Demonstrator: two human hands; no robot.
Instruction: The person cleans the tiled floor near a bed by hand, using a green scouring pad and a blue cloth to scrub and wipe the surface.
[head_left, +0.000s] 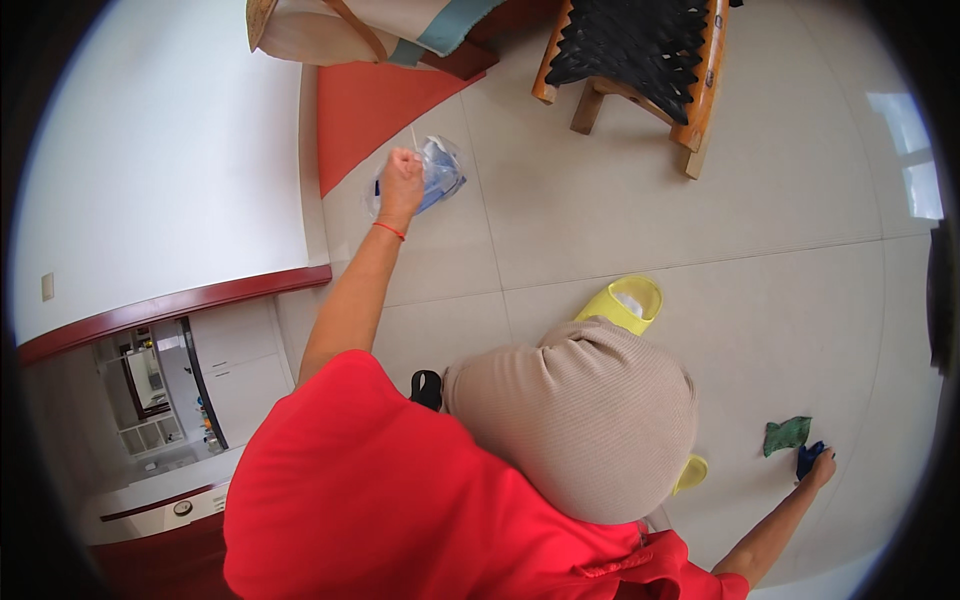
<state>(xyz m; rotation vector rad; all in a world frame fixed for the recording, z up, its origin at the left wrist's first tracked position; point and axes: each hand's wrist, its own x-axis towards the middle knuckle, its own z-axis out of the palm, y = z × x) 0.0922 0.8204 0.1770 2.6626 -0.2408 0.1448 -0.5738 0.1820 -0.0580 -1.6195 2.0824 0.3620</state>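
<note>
My left hand (403, 177) is closed in a fist, with a red cord round its wrist. It grips a clear plastic bag (444, 171) that has something blue and white inside, just above the tiled floor. Far off to the right, my right hand (823, 466) holds a dark blue cloth-like piece (808, 457) low by the floor. Right beside it is a green cloth-like piece (787, 436). Folds and the small size hide what these two pieces exactly are.
At the top stands a wooden chair with black woven webbing (637, 52). Cream fabric with a blue-green band (450, 30) hangs near a red floor area (375, 112). My yellow slippers (626, 300), a black strap-like object (427, 389), a white wall (187, 150) and a dark red doorway trim (187, 304) surround me.
</note>
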